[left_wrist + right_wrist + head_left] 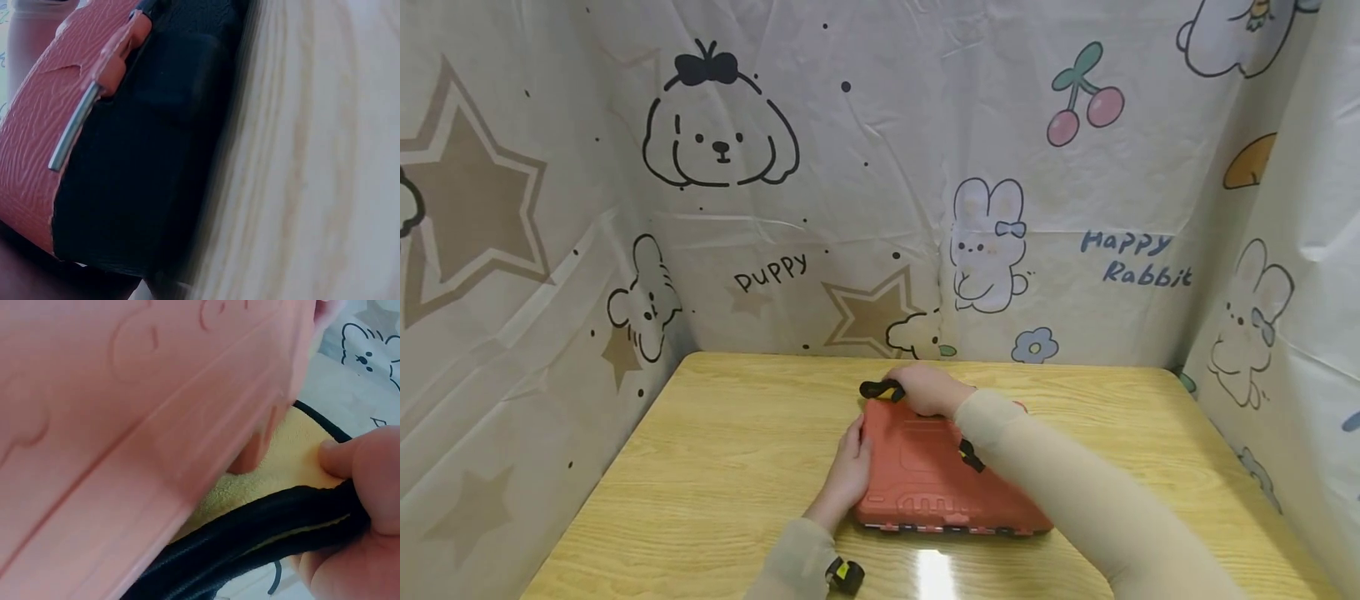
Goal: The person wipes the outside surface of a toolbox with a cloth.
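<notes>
I log the red case (936, 471) lying flat at centre frame on the wooden table (715, 467), long axis left to right. My right hand (928, 389) sits at its upper edge, pinching a yellow cloth (284, 469). My left hand (848, 475) rests straight-fingered against its left side.

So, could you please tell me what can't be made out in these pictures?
- Head view: right hand covers most of the cloth.
- Head view: sleeve hides part of the case lid.
- Left wrist view: left hand unseen; table blurred.
- Right wrist view: case cropped.
</notes>
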`<state>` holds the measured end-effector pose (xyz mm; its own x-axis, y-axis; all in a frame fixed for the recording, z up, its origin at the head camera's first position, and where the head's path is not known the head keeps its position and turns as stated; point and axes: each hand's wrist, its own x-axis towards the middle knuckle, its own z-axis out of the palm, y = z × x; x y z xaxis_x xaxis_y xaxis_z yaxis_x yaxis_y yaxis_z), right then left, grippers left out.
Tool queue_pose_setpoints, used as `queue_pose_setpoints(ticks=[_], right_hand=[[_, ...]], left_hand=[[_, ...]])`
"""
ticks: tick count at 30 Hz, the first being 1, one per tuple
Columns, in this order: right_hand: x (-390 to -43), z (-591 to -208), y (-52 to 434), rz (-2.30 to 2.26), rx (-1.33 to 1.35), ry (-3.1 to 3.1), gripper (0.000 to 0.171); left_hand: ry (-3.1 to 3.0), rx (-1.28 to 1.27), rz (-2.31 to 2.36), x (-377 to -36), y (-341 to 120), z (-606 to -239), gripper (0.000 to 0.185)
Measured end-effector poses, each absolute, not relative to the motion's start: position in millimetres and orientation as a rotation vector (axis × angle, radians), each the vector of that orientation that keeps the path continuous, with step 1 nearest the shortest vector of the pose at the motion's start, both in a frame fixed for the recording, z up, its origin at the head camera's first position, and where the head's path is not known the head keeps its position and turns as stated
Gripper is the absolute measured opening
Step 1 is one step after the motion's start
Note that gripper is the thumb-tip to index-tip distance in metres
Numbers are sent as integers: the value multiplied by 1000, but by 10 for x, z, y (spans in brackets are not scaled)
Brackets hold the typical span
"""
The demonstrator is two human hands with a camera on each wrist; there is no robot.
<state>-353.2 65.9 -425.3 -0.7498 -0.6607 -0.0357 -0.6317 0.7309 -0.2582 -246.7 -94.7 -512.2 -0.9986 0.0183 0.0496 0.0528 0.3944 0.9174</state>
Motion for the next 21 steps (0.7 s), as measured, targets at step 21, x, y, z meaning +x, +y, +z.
queue_pose_setpoints(ticks=[21], right_hand=[[-3637,-4318,758,-201,-1136,2698,40]], left_hand=[[-2598,-74,-1703,-2460,-925,-5131,50]])
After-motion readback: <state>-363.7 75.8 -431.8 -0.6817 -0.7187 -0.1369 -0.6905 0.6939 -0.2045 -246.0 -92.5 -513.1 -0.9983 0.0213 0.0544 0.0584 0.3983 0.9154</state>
